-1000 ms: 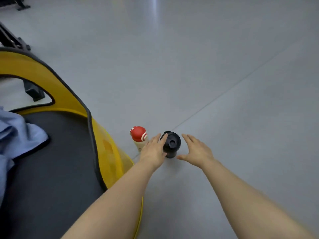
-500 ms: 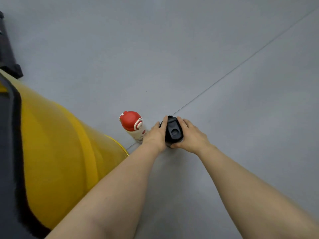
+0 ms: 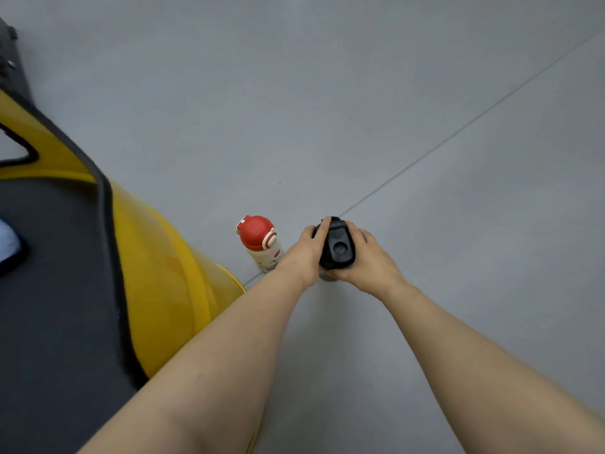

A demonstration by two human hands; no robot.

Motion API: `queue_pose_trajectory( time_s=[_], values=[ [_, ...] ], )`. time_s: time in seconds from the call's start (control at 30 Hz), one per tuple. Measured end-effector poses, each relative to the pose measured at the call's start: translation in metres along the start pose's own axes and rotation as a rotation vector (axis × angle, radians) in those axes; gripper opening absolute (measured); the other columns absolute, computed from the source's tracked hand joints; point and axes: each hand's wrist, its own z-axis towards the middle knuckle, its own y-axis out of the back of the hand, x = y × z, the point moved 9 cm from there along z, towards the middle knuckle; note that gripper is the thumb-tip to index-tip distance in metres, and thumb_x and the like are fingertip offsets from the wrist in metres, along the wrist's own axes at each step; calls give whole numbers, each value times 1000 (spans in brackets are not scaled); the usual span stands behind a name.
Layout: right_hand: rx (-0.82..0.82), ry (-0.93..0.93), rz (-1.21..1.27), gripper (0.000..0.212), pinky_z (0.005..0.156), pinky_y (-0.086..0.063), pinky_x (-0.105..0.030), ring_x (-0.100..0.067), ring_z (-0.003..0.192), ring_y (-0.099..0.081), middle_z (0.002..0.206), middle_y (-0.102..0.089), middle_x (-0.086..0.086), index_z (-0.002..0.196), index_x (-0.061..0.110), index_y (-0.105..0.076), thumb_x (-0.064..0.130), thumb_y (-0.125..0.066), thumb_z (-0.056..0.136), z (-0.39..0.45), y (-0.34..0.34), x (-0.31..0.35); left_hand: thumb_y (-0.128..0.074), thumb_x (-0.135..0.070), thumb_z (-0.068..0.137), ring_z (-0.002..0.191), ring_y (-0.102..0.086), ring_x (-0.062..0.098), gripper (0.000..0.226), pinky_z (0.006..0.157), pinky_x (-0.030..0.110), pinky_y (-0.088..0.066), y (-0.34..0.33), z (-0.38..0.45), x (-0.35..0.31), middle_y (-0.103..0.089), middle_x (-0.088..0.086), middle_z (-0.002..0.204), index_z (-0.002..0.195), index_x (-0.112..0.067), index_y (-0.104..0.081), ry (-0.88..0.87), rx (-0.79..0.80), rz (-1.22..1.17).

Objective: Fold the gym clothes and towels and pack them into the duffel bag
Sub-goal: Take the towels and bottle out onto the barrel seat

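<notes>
From the head camera I look down at a grey floor [image 3: 360, 109] crossed by a thin seam line. Both of my hands reach out to the same thing: a black bottle [image 3: 337, 247] standing on the floor, seen from above so that mostly its black cap shows. My left hand [image 3: 306, 249] is wrapped round its left side, fingers curled over the top edge, and my right hand [image 3: 368, 257] is wrapped round its right side, thumb under the near edge. What is inside the bottle I cannot tell; the cap is on.

Just left of it, close but apart from my left hand, stands a white bottle with a red lid [image 3: 260, 242], upright, lid closed, small red prints on its body.

At the left lies the duffel bag [image 3: 157, 257], yellow on its outer side with a black trim, its dark grey inner lining turned up toward me. At the far left edge a small piece of light blue cloth [image 3: 8, 240] lies on that lining. My left forearm crosses over the bag's near corner. A dark object sits in the top left corner, too cut off to name.
</notes>
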Motion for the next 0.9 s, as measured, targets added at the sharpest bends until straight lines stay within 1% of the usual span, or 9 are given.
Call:
queue_pose_trajectory(
  time_s=[0.1,0.23,0.3,0.37,0.43,0.57,0.7,0.8,0.9],
  values=[
    [-33,9,-17,91,82,-51,-37,-19,104,-58,129,-44,10,137,44,-23,50,-77,64,-18,27,24,-64,-7,85,121,-49,30,96,100,40,-43,29,-22,-19,-23,5,150,151,-27,1,-44,-23,28],
    [-79,41,-18,93,85,-49,-36,-18,111,-54,132,-44,9,141,41,-24,50,-76,64,-49,70,64,-62,-10,87,120,-50,29,92,99,38,-43,77,-65,-51,-22,6,151,152,-26,2,-106,-71,60],
    [-98,71,-21,96,88,-48,-35,-16,115,-52,133,-44,10,143,39,-23,51,-76,64,-67,92,87,-61,-11,88,122,-48,28,91,98,32,-41,101,-88,-65,-18,4,152,152,-26,2,-136,-116,67],
    [-119,119,-32,97,86,-47,-33,-14,116,-51,132,-45,11,143,40,-24,55,-74,60,-85,115,113,-59,-9,89,124,-45,26,90,92,24,-36,126,-112,-77,-16,1,153,152,-28,2,-157,-170,57],
    [-138,160,-48,97,84,-47,-33,-13,116,-51,132,-46,11,141,42,-25,58,-71,57,-104,135,140,-59,-7,88,127,-42,26,89,93,25,-36,151,-137,-88,-17,0,153,151,-30,0,-177,-227,38],
    [-185,233,-78,93,85,-48,-38,-16,116,-50,129,-48,9,138,43,-28,59,-71,57,-140,169,197,-58,-7,89,128,-41,28,88,100,32,-39,198,-187,-106,-19,4,153,152,-28,-1,-213,-312,65],
    [-217,325,-123,85,82,-46,-36,-18,114,-51,125,-50,7,137,42,-30,53,-74,65,-173,186,257,-60,-9,90,133,-36,28,88,106,34,-36,246,-241,-105,-22,6,152,152,-28,0,-226,-401,60],
    [-211,406,-147,84,83,-48,-38,-19,113,-52,125,-52,7,135,43,-32,57,-73,64,-191,186,303,-63,-8,88,134,-35,25,88,106,30,-33,275,-280,-88,-29,7,149,152,-27,-6,-224,-445,-49],
    [-184,457,-201,87,88,-49,-40,-21,115,-53,128,-52,5,137,42,-30,62,-72,64,-200,171,342,-71,-9,81,129,-41,23,92,104,32,-40,297,-313,-59,-40,7,141,151,-28,-14,-194,-479,-139]
  ],
)
